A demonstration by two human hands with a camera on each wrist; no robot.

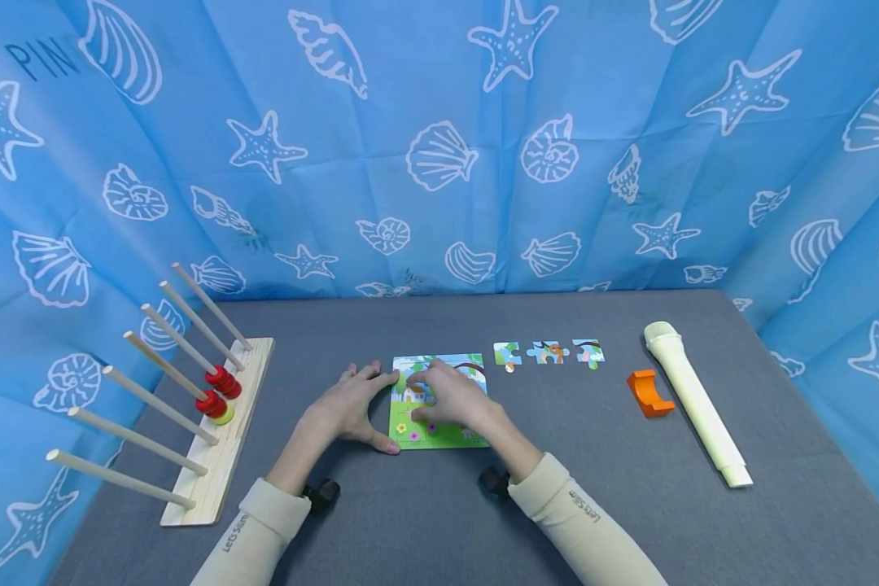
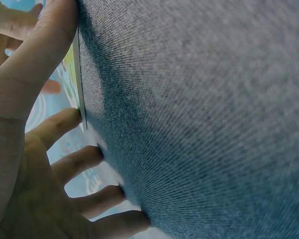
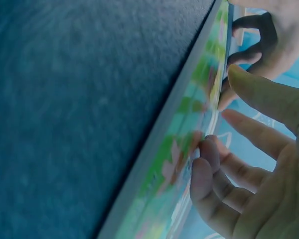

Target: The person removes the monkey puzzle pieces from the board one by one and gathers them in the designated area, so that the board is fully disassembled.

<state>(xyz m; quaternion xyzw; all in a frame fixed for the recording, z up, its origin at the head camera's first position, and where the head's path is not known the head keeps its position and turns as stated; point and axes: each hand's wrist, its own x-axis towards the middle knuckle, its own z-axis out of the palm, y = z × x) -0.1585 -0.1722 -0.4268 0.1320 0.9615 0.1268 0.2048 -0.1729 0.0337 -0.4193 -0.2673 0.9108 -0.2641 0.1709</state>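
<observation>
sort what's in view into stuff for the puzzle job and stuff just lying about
Likely part of the job:
puzzle board
three loose puzzle pieces right of it

Seemingly just lying about:
wooden peg rack with coloured rings
orange curved piece
white microphone-shaped object

And there's the bright garden-scene puzzle board (image 1: pixel 417 427), flat on the table (image 1: pixel 703 537), three loose pieces (image 1: pixel 548 352) lined up toward the far edge!

The right hand (image 3: pixel 281 194) touches the brightly printed board (image 3: pixel 162 172), the left hand (image 3: pixel 279 42) beyond.
</observation>
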